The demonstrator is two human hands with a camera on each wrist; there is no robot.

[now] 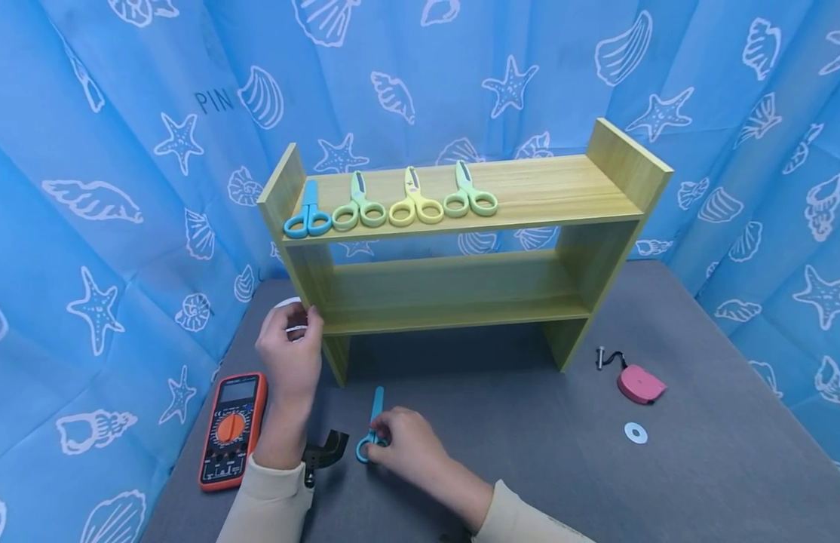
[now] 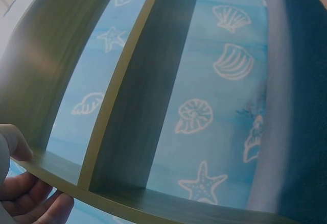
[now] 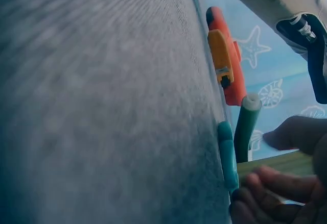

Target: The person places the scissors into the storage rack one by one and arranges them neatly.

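My left hand (image 1: 294, 347) grips the left side panel of a wooden two-tier shelf (image 1: 454, 324). In the left wrist view, the thumb lies on the panel's inner side and the curled fingers (image 2: 38, 198) are outside it. My right hand (image 1: 406, 441) is low over blue scissors (image 1: 377, 407), which lie on the table with the blade pointing away from me. The right wrist view shows thumb and fingers apart beside the teal handle (image 3: 228, 155), nothing pinched between them. Part of the handle is hidden by the fingers in the head view.
Several scissors (image 1: 413, 204) lie in a row on the top shelf board. An orange multimeter (image 1: 233, 430) lies left of my left forearm. A white object (image 1: 289, 302) is partly hidden behind my left hand. To the right are a pink corded case (image 1: 640, 385) and a white ring (image 1: 635, 432).
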